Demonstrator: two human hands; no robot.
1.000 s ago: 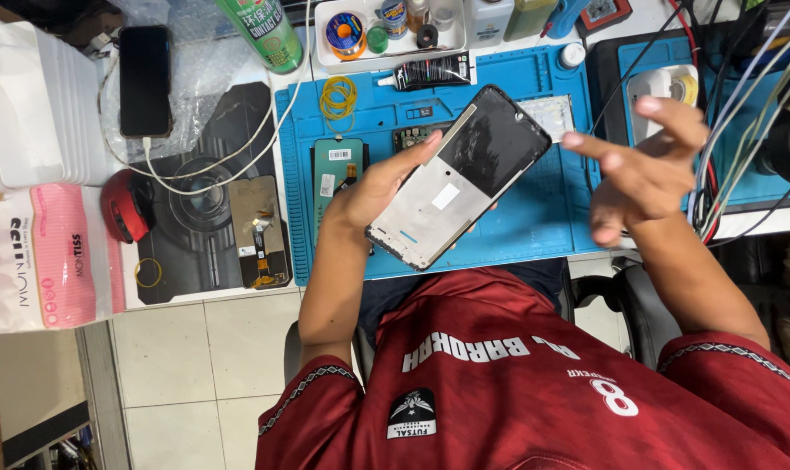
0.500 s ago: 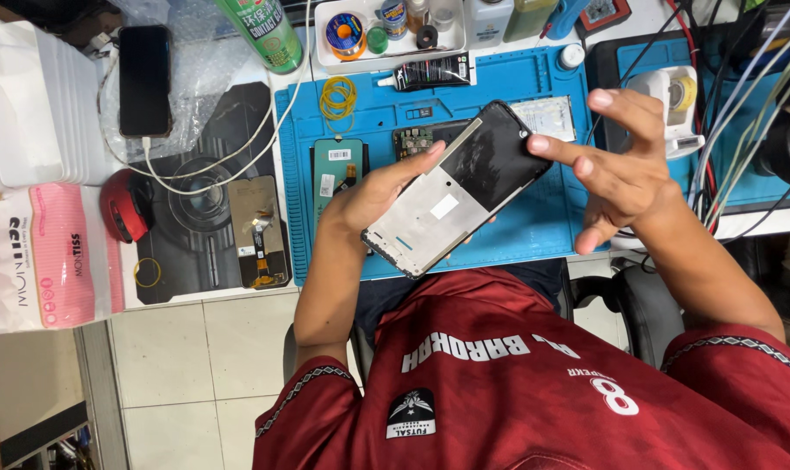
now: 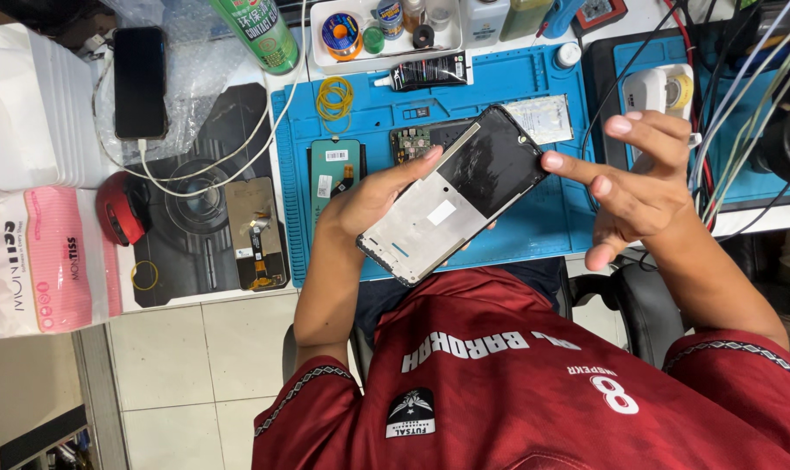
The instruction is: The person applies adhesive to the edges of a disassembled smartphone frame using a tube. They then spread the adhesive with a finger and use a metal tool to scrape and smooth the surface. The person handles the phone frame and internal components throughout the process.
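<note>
My left hand (image 3: 369, 196) holds a phone screen assembly (image 3: 451, 196) tilted above the blue work mat (image 3: 517, 235). Its silver metal back frame faces up at the lower end, and the upper end is black. My right hand (image 3: 630, 174) is beside the phone's upper right end with fingers spread and nothing held. Its index fingertip touches the phone's black edge.
On the mat lie a circuit board (image 3: 410, 144), a teal phone part (image 3: 334, 170), yellow rubber bands (image 3: 334, 97) and a black tube (image 3: 428, 71). At the left are a charging black phone (image 3: 140, 83), a red mouse (image 3: 121, 209), a display panel (image 3: 256, 231) and a pink tissue pack (image 3: 38, 261). Cables hang at right.
My right hand moved left toward the phone and its fingertip now touches the black end. My left hand kept hold of the phone with little shift.
</note>
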